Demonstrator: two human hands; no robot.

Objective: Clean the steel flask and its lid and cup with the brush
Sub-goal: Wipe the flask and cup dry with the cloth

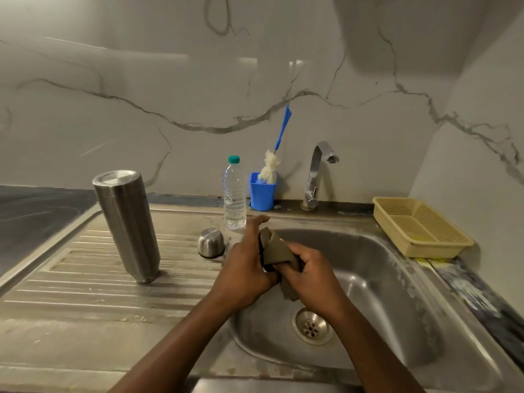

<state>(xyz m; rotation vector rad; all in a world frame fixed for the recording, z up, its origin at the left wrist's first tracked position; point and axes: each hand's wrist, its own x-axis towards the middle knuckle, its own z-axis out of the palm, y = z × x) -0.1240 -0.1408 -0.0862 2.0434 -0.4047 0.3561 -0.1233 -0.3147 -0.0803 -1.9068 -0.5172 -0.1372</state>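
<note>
The steel flask (126,222) stands upside down on the ribbed drainboard at the left. A small steel cup (211,242) sits mouth down near the sink's left rim. The brush (272,165), with a blue handle and white bristles, leans in a blue holder (262,191) at the back. Over the sink's left side, my left hand (246,265) and my right hand (307,273) both grip an olive cloth (276,249). A dark object shows between my hands, mostly hidden by the cloth; I cannot tell what it is.
A clear plastic water bottle (234,194) stands behind the cup. The tap (317,174) rises behind the steel sink (397,279), whose drain (312,326) lies below my hands. A yellow plastic basket (419,228) rests on the right counter. A marble wall backs everything.
</note>
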